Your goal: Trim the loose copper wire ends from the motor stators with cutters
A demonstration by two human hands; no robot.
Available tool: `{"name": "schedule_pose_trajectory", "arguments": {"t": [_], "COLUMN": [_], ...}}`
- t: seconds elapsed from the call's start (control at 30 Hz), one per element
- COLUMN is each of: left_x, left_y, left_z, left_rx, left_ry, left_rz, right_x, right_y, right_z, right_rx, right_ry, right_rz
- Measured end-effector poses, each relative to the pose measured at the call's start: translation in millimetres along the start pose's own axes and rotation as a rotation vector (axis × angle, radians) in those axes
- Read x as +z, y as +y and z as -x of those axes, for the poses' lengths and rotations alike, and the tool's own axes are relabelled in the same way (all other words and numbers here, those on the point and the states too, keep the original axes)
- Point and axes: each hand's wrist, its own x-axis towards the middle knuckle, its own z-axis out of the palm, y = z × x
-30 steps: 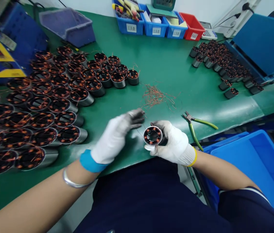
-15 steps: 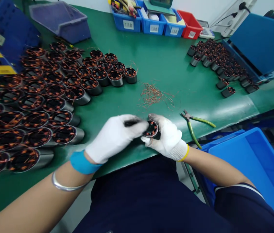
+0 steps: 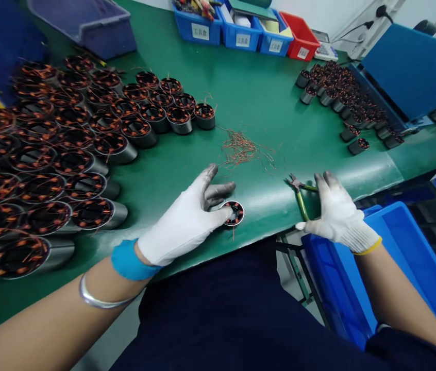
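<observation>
The pliers (image 3: 297, 184) lay with handles (image 3: 302, 205) towards the nearer, right hand (image 3: 336, 214), spread and ungrasping; left of them, the left hand (image 3: 187, 214) touched a coil (image 3: 238, 216), grip unclear.

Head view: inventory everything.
Lone stator: 1, grey, copper, front centre
Left stators: dozens, grey, copper, left
Right stators: dozens, grey, copper, right
Wire clippings: 1 heap, copper, centre
Cutters: 1, green handles, mid right
Labelled bins: 4, three blue, one red, back
Large bin: 1, purple, back left
Calculator: 1, pale, back right
Machine: 1, blue and yellow, left edge
Panel: 1, blue, upper right
Trays: 2+, blue, lower right
Bench: 1, green, centre
Left hand: 1, white glove, at lone stator
Right hand: 1, white glove, over cutters
</observation>
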Motion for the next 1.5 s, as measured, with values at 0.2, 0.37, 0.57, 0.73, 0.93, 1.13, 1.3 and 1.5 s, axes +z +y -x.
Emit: {"name": "schedule_pose_trajectory", "arguments": {"t": [0.2, 0.37, 0.57, 0.73, 0.93, 1.13, 1.3, 1.5], "left_x": [12.1, 5.2, 0.2, 2.3, 4.4, 8.4, 10.7, 10.1], "left_y": [-0.6, -8.0, -12.9, -16.5, -14.8, -9.6, -10.3, -12.9], "left_z": [2.7, 0.6, 0.9, 0.7, -0.3, 0.2, 0.6, 2.4], "left_rx": [0.040, 0.039, 0.036, 0.085, 0.072, 0.073, 0.139, 0.184], "left_ry": [0.159, 0.147, -0.013, 0.035, 0.109, 0.123, 0.106, 0.109], "left_rz": [0.113, 0.212, 0.294, 0.184, 0.202, 0.208, 0.196, 0.134], "right_x": [0.8, -20.8, -23.5, -1.0, -13.8, -49.6, -55.8, -64.3], "right_y": [28.3, 8.7, -3.4, 8.3, -26.1, -78.3, -88.8, -94.0], "right_z": [15.1, 9.9, -4.8, -18.6, -36.5, -60.7, -68.3, -71.7], "right_rx": [-0.134, -0.007, 0.020, -0.094, -0.300, -0.558, -0.569, -0.573], "right_ry": [-0.057, -0.186, -0.205, 0.027, -0.002, -0.066, -0.126, -0.154], "right_rz": [0.069, 0.236, 0.446, 0.206, 0.094, 0.268, 0.318, 0.342]}}
